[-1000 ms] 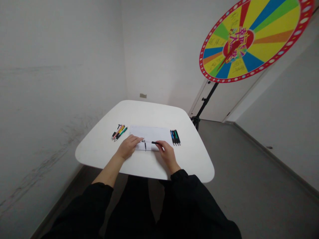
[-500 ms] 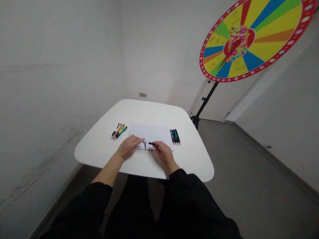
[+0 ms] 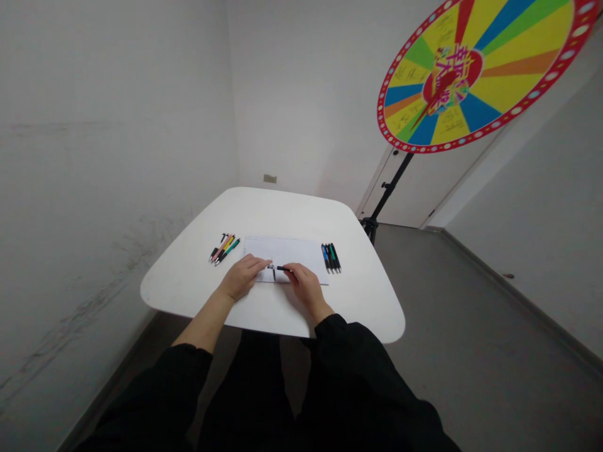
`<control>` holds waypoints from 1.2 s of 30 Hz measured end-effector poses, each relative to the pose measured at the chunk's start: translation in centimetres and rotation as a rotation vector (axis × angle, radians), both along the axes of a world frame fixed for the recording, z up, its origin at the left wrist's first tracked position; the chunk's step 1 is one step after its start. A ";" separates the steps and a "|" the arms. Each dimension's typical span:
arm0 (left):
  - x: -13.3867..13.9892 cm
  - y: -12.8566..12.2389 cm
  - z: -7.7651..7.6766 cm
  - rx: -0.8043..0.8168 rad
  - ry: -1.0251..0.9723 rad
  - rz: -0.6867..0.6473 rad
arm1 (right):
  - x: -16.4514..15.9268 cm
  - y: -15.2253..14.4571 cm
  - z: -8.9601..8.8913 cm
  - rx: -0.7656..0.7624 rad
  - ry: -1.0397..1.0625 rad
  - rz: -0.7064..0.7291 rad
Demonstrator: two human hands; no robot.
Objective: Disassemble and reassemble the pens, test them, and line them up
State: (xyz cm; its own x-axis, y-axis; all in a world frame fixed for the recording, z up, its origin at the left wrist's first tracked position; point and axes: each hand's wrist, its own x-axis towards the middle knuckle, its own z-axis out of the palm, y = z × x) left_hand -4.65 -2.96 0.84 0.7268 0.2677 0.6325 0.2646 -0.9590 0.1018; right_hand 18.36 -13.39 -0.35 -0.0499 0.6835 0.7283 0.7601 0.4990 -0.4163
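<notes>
My right hand is closed on a slim black pen piece, held level above the white paper. The pen piece points left, and its left end looks pale or clear. My left hand rests over the paper's left part, with its fingers together and the tips at that pale end. What the left fingers pinch is too small to make out. A short dark piece lies on the paper just below, between my hands.
Left on the white table lie several coloured pens and small dark parts. Several blue, black and green pens lie in a row at right. A colourful prize wheel stands on a black stand behind.
My right hand has shifted slightly left with the black pen piece, bringing its pale end closer to the left fingertips. The left hand has barely moved.
</notes>
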 end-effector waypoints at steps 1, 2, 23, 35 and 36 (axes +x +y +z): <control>0.0 0.0 0.0 -0.002 -0.005 0.002 | -0.1 0.1 0.1 -0.014 0.009 -0.001; 0.0 0.0 0.0 -0.005 -0.008 0.005 | -0.3 0.3 0.2 -0.027 0.017 -0.001; 0.0 0.3 -0.3 -0.028 -0.067 0.056 | -1.8 1.5 0.4 -0.096 0.102 -0.012; 0.0 0.9 -0.4 -0.014 -0.294 0.246 | -1.5 1.8 -0.4 -0.084 -0.093 -0.207; 0.1 0.8 -0.3 -0.010 -0.293 0.245 | -1.6 1.8 -0.4 -0.108 -0.169 -0.187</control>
State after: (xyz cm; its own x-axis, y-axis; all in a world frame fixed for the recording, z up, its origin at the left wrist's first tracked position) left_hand -4.58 -2.12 0.49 0.4294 0.4185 0.8003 0.4439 -0.8695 0.2165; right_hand 16.74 -11.59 -0.78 -0.0301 0.7656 0.6426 0.8984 0.3025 -0.3185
